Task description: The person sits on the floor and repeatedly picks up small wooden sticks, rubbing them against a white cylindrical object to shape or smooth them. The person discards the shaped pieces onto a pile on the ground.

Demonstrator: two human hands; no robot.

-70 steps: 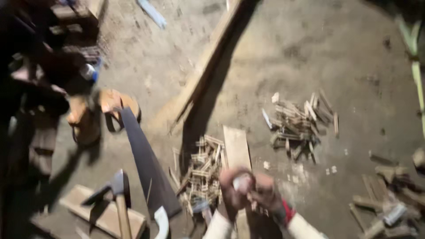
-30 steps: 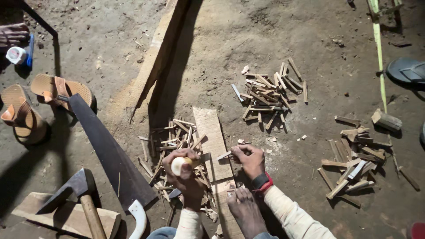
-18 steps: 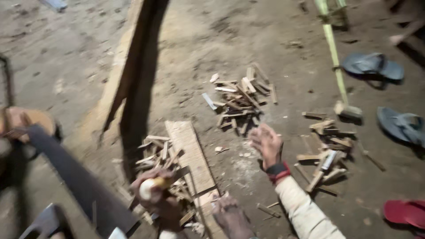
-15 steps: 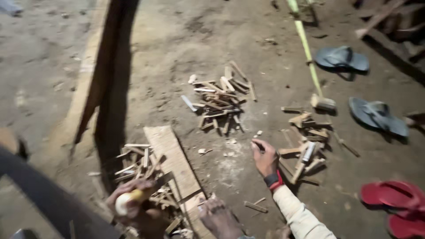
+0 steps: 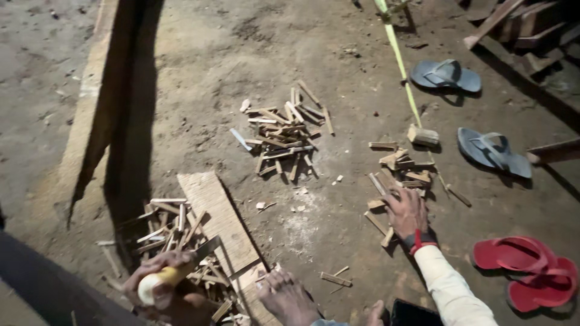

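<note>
Lower left, the left hand (image 5: 160, 288) is clenched around a pale-handled blade (image 5: 181, 273) — ready over the plank (image 5: 217, 223); right hand (image 5: 408, 212) spreads open, empty, on wood offcuts (image 5: 402, 169).

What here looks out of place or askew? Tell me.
Nothing looks damaged. Wood sticks lie in loose, scattered heaps on the dirt floor, and the grey sandals sit apart at different angles.

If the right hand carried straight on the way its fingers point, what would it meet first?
The right hand already rests on the pile of short wood offcuts; its fingers point up the picture, so more of that pile comes first, probably then the wooden block.
</note>
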